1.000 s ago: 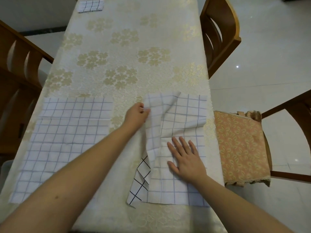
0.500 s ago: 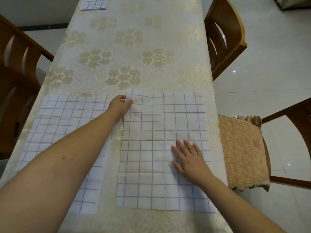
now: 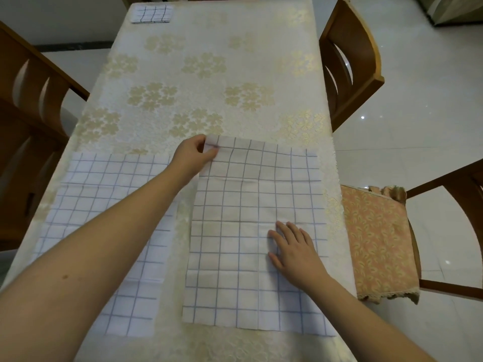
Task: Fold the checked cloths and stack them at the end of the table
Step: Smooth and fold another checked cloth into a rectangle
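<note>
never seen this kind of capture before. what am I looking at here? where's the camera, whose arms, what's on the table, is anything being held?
There is no robot here. A person wears one wide-angle camera on the head, looking forward and down, so the two bare arms coming in from the bottom are their own.

The table has a cream cloth with gold flowers. Two checked cloths lie spread out at the near end: the right cloth and the left cloth, partly hidden under the left forearm. At the far end sits a small folded stack of checked cloths.

The left hand pinches the far left corner of the right cloth. The right hand lies flat on that same cloth, fingers straight, pressing it down.

Wooden chairs stand around the table; the chair cushion on the right is orange patterned.
</note>
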Available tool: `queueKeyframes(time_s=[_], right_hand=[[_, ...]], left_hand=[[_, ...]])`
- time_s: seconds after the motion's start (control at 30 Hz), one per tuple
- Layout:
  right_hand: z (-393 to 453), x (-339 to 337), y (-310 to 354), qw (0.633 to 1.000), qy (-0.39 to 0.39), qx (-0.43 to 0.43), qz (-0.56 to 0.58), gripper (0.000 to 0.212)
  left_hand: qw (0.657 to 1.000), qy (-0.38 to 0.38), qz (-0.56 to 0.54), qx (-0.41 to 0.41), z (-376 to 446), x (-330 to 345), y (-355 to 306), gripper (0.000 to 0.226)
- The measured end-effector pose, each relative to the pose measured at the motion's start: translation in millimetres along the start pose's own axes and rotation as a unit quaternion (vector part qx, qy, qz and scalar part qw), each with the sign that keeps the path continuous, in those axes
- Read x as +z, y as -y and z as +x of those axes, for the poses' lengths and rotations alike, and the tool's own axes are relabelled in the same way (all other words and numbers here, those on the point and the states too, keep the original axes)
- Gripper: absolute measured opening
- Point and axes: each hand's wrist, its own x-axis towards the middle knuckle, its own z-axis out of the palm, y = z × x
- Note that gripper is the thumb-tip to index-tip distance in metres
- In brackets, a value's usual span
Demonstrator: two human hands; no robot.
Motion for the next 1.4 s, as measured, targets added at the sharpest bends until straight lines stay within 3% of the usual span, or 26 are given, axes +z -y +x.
queueKeyframes(time_s=[0.17, 0.33, 0.57, 0.73, 0.8, 0.83, 0.9, 1.0, 1.07, 1.13, 1.17, 1.27, 1.4], right_hand=[[-5, 3, 0, 1.0, 0.023, -0.001, 0.003, 0.071], [-6, 0, 3, 1.0, 0.02, -0.008, -0.002, 0.075], [-23, -8, 5, 0.998, -0.058, 0.009, 0.0, 0.058], [-54, -12, 8, 0.982, -0.12, 0.079, 0.119, 0.047], [-70, -16, 11, 0.954, -0.13, 0.126, 0.239, 0.037], [-78, -19, 15, 0.923, -0.13, 0.16, 0.325, 0.032], [-92, -24, 26, 0.809, -0.15, 0.243, 0.514, 0.027], [-107, -29, 42, 0.584, -0.187, 0.33, 0.718, 0.041], [-116, -25, 46, 0.517, -0.196, 0.34, 0.761, 0.064], [-125, -23, 54, 0.504, -0.202, 0.364, 0.757, 0.073], [-129, -22, 58, 0.508, -0.206, 0.38, 0.745, 0.062], [-137, -11, 66, 0.569, -0.231, 0.417, 0.67, 0.02], [-149, 7, 66, 0.609, -0.223, 0.444, 0.618, 0.007]], left_hand=[[0.997, 0.047, -0.007, 0.064, -62, -21, -29, 0.006], [0.994, 0.07, 0.007, 0.079, -131, -39, -34, 0.011], [0.994, 0.082, 0.013, 0.073, -199, -56, -18, 0.018], [0.988, 0.129, 0.036, 0.083, -229, -58, 5, 0.02], [0.984, 0.145, 0.038, 0.091, -239, -57, 18, 0.02], [0.983, 0.155, 0.042, 0.092, -244, -56, 25, 0.021], [0.979, 0.177, 0.048, 0.093, -253, -53, 41, 0.025], [0.975, 0.193, 0.057, 0.097, -267, -49, 70, 0.032], [0.974, 0.194, 0.063, 0.102, -274, -46, 90, 0.036], [0.97, 0.196, 0.087, 0.111, -279, -43, 109, 0.039], [0.967, 0.2, 0.107, 0.118, -280, -41, 118, 0.04], [0.954, 0.209, 0.164, 0.14, -282, -35, 140, 0.046], [0.941, 0.205, 0.213, 0.164, -287, -25, 159, 0.049]])
